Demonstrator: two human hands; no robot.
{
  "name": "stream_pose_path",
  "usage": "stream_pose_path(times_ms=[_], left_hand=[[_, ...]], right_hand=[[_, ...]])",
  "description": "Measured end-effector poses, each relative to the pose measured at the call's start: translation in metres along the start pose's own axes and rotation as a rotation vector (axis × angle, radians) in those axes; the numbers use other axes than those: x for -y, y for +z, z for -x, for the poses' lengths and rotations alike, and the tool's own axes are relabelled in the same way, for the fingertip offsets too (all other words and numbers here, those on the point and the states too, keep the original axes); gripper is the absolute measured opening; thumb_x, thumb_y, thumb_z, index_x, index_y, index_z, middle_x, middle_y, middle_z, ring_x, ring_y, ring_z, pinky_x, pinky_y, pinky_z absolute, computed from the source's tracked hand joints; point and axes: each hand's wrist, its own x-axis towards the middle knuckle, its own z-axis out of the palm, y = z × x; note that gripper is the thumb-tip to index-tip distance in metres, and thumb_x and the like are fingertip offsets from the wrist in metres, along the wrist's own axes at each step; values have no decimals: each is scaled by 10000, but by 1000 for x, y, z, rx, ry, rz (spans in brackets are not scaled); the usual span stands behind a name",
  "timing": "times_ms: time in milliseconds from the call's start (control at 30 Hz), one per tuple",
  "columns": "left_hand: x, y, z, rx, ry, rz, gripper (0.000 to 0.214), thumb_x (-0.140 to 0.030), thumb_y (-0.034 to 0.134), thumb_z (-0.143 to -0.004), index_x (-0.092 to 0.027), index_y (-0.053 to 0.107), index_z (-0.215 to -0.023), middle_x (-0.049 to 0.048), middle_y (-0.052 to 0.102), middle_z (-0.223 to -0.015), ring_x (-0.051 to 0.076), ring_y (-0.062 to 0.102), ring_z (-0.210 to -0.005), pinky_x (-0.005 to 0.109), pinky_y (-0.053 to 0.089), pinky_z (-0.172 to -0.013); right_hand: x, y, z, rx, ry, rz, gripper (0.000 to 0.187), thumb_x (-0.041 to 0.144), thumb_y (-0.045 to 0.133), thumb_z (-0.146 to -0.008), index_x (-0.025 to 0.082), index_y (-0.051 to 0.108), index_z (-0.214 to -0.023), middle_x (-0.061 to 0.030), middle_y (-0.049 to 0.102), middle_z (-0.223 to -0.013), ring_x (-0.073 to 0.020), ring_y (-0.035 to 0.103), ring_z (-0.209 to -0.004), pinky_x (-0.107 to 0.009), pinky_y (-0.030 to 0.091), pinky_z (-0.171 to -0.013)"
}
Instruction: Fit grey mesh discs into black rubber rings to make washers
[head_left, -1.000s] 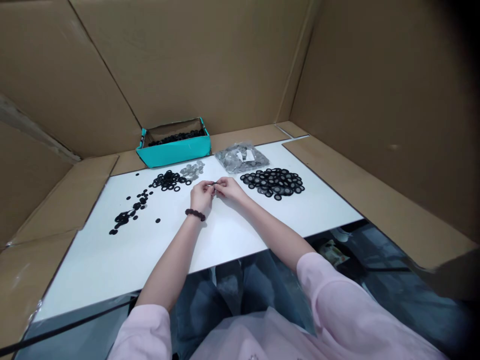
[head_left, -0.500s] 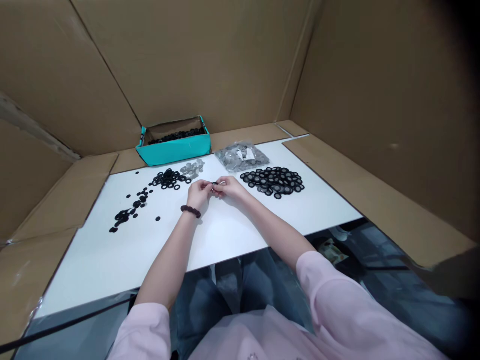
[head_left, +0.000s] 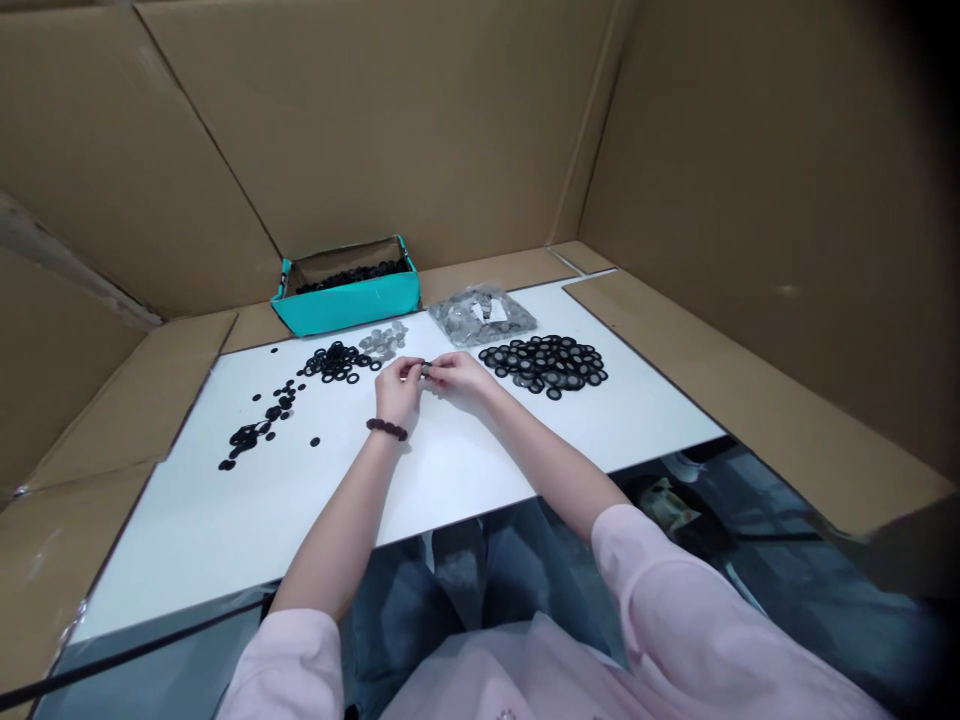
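My left hand (head_left: 399, 388) and my right hand (head_left: 459, 374) meet over the middle of the white board (head_left: 450, 460). Pinched between their fingertips is a small black ring (head_left: 426, 368), mostly hidden by the fingers. Beyond my left hand lie a heap of black rings (head_left: 334, 362) and a group of grey translucent discs (head_left: 384, 341). To the right of my right hand spreads a pile of black rings with grey centres (head_left: 551, 362). Small black discs (head_left: 246, 437) are scattered at the left.
A turquoise box (head_left: 349, 304) full of black pieces stands at the back left. Beside it lies a clear plastic bag (head_left: 484, 314) of grey discs with a white label. Cardboard walls (head_left: 375, 130) enclose the board at the back and sides.
Both hands stay together around the small ring; their fingers have shifted slightly and my left wrist has turned a little. The piles look unchanged.
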Motion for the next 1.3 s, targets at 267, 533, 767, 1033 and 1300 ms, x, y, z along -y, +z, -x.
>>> stream_pose_path(times_ms=[267, 533, 767, 1033, 1300], left_hand=[[4, 1, -4, -8, -151, 142, 76, -191, 604, -733, -134, 631, -777, 54, 675, -736, 151, 634, -694, 256, 498, -635], [-1, -1, -5, 31, -216, 162, 69, -204, 614, -734, -152, 570, -744, 12, 606, -652, 138, 581, -603, 268, 472, -604], [12, 5, -5, 122, -104, 44, 54, -176, 498, -827, -201, 460, -800, -31, 545, -662, 110, 529, -538, 237, 418, -540], [5, 10, 1, 2, -124, 68, 58, -200, 419, -884, -201, 420, -827, -22, 523, -660, 108, 526, -548, 215, 433, -480], [-1, 11, 1, 54, -151, 290, 31, -198, 415, -895, -205, 396, -872, -18, 512, -745, 111, 577, -647, 189, 454, -437]], right_hand=[[3, 14, 7, -100, 30, -107, 162, 31, 634, -748, 148, 543, -681, 24, 590, -462, -80, 527, -386, -173, 454, -411], [0, 14, 2, -68, 65, -129, 186, 25, 615, -753, 153, 514, -663, 14, 594, -483, -92, 539, -405, -199, 465, -429], [-1, 12, 1, -135, -151, -23, 136, 26, 613, -674, 147, 570, -629, 47, 557, -509, -67, 508, -469, -173, 423, -478], [1, 11, -3, -136, -194, -1, 72, 112, 631, -659, 147, 586, -616, 17, 590, -564, -86, 520, -497, -226, 439, -542], [-6, 21, 2, -163, -421, -93, 88, 201, 613, -685, 182, 559, -752, 51, 573, -583, -94, 524, -516, -223, 438, -556]])
